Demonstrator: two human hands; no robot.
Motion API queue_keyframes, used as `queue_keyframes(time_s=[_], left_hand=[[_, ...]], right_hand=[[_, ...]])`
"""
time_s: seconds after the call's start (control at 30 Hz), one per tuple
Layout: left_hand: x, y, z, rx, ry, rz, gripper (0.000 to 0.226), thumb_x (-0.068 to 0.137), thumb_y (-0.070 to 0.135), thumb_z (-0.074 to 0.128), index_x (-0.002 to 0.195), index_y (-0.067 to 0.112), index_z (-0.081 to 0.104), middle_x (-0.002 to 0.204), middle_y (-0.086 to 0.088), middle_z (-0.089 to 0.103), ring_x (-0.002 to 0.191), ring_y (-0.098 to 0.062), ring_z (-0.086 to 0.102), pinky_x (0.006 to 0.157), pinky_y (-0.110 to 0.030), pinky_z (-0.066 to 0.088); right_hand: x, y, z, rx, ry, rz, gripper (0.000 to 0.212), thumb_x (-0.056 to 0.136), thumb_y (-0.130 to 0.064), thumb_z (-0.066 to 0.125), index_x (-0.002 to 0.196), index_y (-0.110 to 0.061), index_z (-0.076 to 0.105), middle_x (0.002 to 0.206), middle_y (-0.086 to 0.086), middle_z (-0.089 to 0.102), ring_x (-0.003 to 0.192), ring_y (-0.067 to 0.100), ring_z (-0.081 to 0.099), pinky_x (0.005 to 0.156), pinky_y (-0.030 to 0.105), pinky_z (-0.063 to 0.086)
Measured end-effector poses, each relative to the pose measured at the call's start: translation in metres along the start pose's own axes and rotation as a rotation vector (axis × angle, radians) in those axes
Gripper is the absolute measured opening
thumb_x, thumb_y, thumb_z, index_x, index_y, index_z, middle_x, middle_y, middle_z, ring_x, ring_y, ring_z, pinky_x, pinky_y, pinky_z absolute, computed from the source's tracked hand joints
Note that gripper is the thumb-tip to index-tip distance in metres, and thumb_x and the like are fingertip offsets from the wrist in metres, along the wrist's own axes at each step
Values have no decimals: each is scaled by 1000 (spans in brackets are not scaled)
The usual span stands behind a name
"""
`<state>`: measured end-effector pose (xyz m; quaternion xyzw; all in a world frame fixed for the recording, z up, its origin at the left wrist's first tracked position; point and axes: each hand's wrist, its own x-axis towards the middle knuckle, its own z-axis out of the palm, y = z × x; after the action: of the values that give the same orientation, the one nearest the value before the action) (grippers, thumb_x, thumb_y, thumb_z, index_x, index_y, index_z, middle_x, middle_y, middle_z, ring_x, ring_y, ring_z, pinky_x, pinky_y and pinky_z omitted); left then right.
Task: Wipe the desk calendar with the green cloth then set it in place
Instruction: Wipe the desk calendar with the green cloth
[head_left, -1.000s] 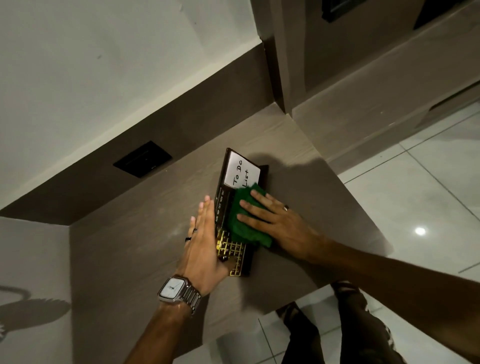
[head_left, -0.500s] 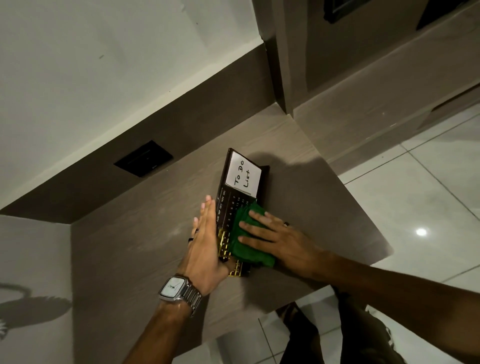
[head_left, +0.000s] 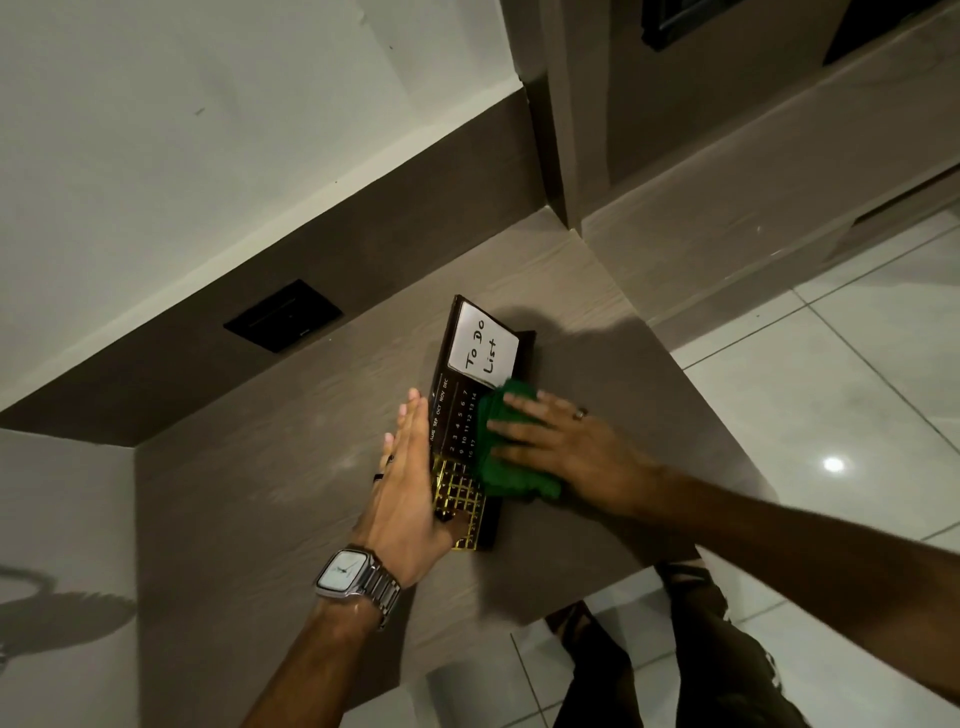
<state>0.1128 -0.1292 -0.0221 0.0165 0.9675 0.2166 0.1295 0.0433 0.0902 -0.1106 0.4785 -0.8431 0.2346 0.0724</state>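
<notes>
The desk calendar (head_left: 457, 415) lies flat on the brown desk (head_left: 270, 499), near the front edge. My left hand (head_left: 410, 488), fingers straight and flat, braces its left edge, gripping nothing. My right hand (head_left: 566, 447) presses the green cloth (head_left: 506, 457) open-palmed onto the calendar's date grid, just below the white "To Do List" note (head_left: 483, 351).

The green cloth (head_left: 511, 457) and the right hand (head_left: 566, 452) pressing on it hide the right part of the desk calendar's (head_left: 457, 415) number grid. The left hand (head_left: 410, 493) covers the calendar's left edge and some gold squares. Most small digits blur beyond reading.
</notes>
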Motion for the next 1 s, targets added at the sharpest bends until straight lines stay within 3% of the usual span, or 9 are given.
queue_keyframes(time_s=[0.17, 0.33, 0.4, 0.5, 0.6, 0.7, 0.8, 0.87, 1.0], left_hand=[[0, -2, 2, -7, -2, -14, 144, 63, 28, 86, 143, 42, -33, 163, 9, -21, 151, -10, -16, 121, -40, -9], [0, -6, 4, -31, -2, -19, 147, 58, 25, 89, 150, 32, -26, 164, 9, -20, 150, -7, -16, 120, -36, -8], [1, -7, 5, -27, 1, -18, 147, 58, 20, 89, 151, 29, -25, 164, 7, -19, 151, -9, -14, 120, -38, -7], [1, -6, 4, -38, -3, -24, 147, 58, 18, 86, 149, 33, -28, 164, 6, -18, 151, -12, -13, 121, -43, -5], [1, -4, 2, -48, 0, -16, 147, 58, 21, 86, 146, 40, -30, 165, 5, -16, 152, -17, -11, 120, -46, -4], [1, -5, 3, -50, 22, -21, 148, 56, 17, 87, 145, 44, -30, 165, 7, -15, 152, -16, -10, 120, -45, -4], [1, -6, 6, -42, 37, -22, 150, 56, 17, 89, 146, 40, -29, 165, 7, -13, 152, -14, -10, 120, -42, -3], [1, -7, 7, -41, 38, -25, 150, 56, 17, 89, 147, 38, -28, 165, 6, -12, 152, -14, -9, 120, -41, -3], [1, -8, 5, -49, 28, -15, 151, 55, 19, 89, 146, 41, -29, 166, 5, -11, 153, -17, -8, 120, -45, -4]], right_hand=[[15, 33, -17, -53, 24, 236, 53, 79, -24, 76, 129, -28, 60, 147, 9, 44, 142, 31, 28, 114, 47, 17], [-14, -19, 19, 0, -3, -44, 51, 76, -20, 76, 125, -26, 60, 139, 8, 51, 139, 30, 31, 114, 46, 22], [-14, -7, 14, -26, -17, -35, 51, 74, -21, 76, 124, -25, 62, 136, 9, 54, 136, 30, 35, 110, 47, 27], [10, 35, -11, -48, 29, 262, 52, 79, -32, 70, 129, -23, 59, 138, 13, 50, 134, 35, 37, 105, 54, 34], [34, 56, -26, -140, 35, 484, 53, 84, -29, 69, 135, -25, 53, 139, 14, 43, 131, 35, 32, 100, 55, 39], [25, 23, -10, -134, 77, 358, 55, 75, -27, 79, 127, -22, 61, 126, 12, 53, 120, 35, 43, 90, 50, 42], [-6, -21, 12, -71, 14, 69, 59, 71, -32, 77, 126, -25, 59, 122, 5, 51, 118, 30, 43, 93, 45, 33], [-4, -11, 7, -86, -9, 30, 57, 70, -32, 79, 124, -25, 61, 121, 5, 53, 117, 29, 42, 93, 43, 33], [37, 48, -30, -206, 42, 354, 50, 76, -29, 75, 124, -24, 64, 122, 11, 53, 116, 33, 39, 91, 50, 40]])
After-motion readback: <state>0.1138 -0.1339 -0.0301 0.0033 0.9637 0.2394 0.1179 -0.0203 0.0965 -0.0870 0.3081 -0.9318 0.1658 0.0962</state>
